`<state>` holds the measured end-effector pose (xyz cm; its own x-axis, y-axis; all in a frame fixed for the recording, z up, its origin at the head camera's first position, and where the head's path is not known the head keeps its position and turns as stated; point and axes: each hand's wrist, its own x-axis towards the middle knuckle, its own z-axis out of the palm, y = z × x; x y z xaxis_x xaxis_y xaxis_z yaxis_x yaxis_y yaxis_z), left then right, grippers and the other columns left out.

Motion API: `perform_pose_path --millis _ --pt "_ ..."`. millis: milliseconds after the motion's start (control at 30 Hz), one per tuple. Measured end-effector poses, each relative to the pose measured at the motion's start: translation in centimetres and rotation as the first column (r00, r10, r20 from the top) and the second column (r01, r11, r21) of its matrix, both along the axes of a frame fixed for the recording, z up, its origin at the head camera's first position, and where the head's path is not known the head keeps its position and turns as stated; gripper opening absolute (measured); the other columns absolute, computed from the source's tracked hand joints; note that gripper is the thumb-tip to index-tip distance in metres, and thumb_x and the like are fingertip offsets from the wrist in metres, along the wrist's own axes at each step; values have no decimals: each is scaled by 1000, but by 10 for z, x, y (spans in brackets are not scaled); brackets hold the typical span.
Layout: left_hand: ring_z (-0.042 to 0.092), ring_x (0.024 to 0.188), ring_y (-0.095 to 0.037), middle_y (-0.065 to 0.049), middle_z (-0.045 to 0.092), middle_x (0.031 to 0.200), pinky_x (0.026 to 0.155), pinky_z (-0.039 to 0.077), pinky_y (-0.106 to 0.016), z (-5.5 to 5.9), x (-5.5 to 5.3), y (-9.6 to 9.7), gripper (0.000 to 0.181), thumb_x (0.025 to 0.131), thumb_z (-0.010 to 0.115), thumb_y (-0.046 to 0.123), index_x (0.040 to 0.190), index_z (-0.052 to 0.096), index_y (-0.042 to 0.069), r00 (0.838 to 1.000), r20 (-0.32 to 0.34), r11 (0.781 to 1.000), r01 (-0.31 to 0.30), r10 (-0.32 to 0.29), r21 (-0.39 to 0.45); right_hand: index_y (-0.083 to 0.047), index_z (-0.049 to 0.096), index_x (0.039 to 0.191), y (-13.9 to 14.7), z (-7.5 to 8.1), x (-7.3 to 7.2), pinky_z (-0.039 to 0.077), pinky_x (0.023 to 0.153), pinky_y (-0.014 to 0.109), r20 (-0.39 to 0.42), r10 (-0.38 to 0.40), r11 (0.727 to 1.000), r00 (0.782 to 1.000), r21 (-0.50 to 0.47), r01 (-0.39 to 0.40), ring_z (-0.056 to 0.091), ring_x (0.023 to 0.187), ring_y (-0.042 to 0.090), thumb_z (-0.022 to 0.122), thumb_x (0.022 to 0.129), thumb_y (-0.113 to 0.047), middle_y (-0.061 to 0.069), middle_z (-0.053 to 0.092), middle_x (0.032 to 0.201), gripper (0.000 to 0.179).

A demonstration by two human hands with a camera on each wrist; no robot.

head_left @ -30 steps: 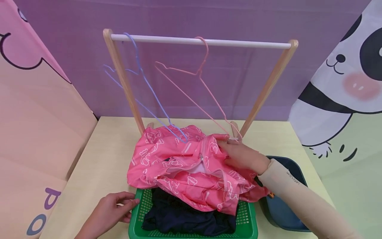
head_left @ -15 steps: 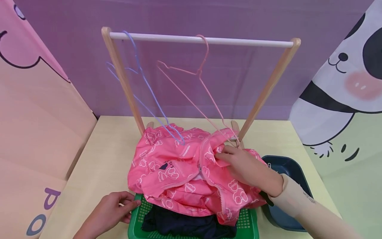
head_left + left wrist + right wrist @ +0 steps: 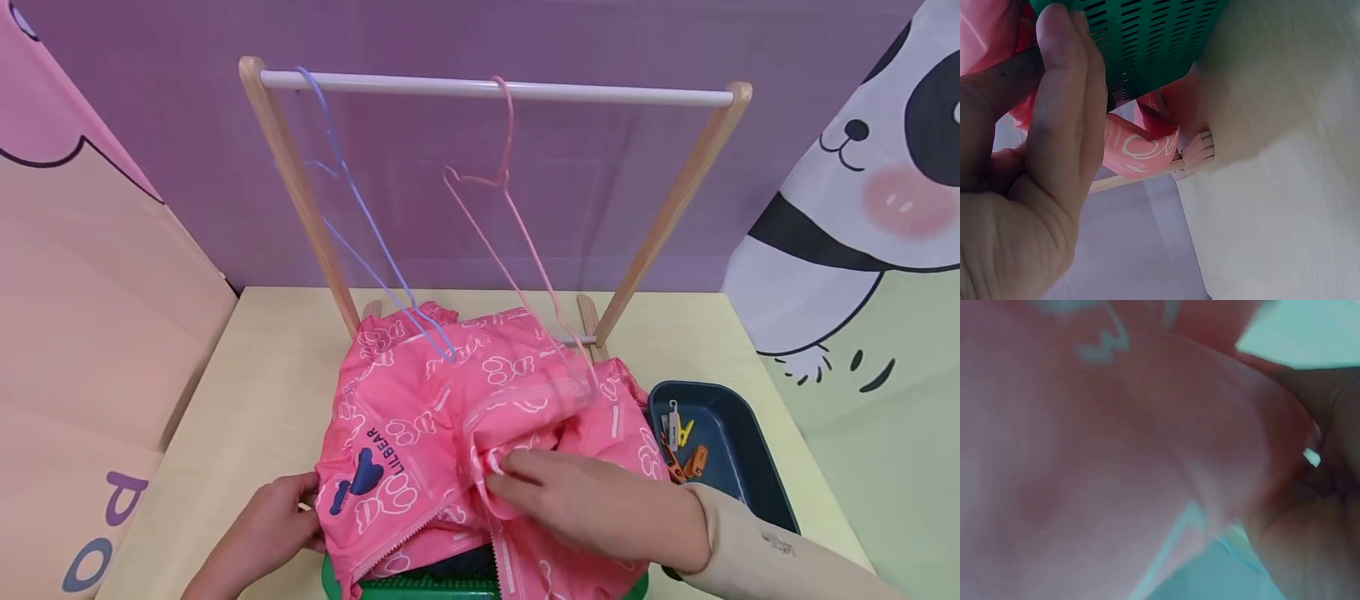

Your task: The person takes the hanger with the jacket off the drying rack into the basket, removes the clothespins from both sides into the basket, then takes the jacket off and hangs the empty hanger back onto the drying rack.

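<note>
A pink jacket with white outlines and a zip lies spread over a green basket, covering most of it. My right hand pinches the jacket near the top of its zip, with the cloth bunched at the fingertips. Pink cloth fills much of the right wrist view, blurred. At the basket's left side, my left hand holds the rim, the thumb and fingers close to the green wall in the left wrist view. A little dark cloth shows in the basket beneath the jacket.
Behind stands a wooden rack with a white rail. A blue hanger and a pink hanger hang from it, their lower ends overlapping the jacket. To the right, a dark blue tray holds several clothes pegs.
My right hand has drawn the jacket's upper part toward me, and the jacket now hides more of the basket. The pink hanger has turned. My left hand stays at the basket.
</note>
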<state>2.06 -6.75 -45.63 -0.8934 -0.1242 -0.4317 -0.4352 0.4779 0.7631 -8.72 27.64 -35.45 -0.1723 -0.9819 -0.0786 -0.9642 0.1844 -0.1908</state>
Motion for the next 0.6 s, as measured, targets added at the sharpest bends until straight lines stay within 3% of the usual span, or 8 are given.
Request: perform_pose_path --millis 100,200,267,333,433,600 --pt "66 65 -20 -7 63 83 59 60 -33 1 -1 -1 24 90 61 -6 112 61 -14 1000 -4 1000 21 -20 18 -18 41 154 -12 -24 -1 52 93 24 126 17 984 992 171 -38 48 127 11 81 83 -31 -4 50 140 82" --pt "67 65 -20 -7 64 82 59 60 -33 2 -1 -2 19 93 60 -3 109 62 -13 999 -10 998 45 -45 39 -20 36 156 -25 -49 -3 49 98 27 110 46 952 993 296 -77 46 131 10 79 85 -31 -6 48 144 84" --pt "67 65 -20 -6 64 83 59 60 -33 2 -2 -3 18 94 61 -1 107 63 -12 999 -6 998 51 -51 43 -20 37 155 -34 -61 -5 48 99 29 50 82 935 995 342 -94 48 130 10 79 84 -33 -6 49 144 84" --pt "67 64 -20 -6 65 83 58 60 -33 2 -2 -4 17 94 61 1 105 64 -11 999 -7 998 53 -53 43 -20 40 152 -42 -70 -6 47 100 29 -44 144 925 989 360 -118 51 126 9 80 82 -36 -6 53 138 82" --pt "67 64 -20 -7 65 83 58 60 -33 3 -1 -6 17 93 62 2 105 64 -11 998 -20 998 54 -53 45 -19 45 149 -51 -76 -8 48 99 30 -125 176 927 976 354 -121 55 122 10 82 80 -38 -4 57 132 81" --pt "67 64 -21 -7 65 83 59 60 -33 3 0 -9 18 93 62 1 106 63 -12 998 -30 997 57 -56 60 -19 44 150 -53 -76 -7 49 98 32 -125 133 937 983 340 -84 54 124 14 84 79 -34 -3 56 136 83"
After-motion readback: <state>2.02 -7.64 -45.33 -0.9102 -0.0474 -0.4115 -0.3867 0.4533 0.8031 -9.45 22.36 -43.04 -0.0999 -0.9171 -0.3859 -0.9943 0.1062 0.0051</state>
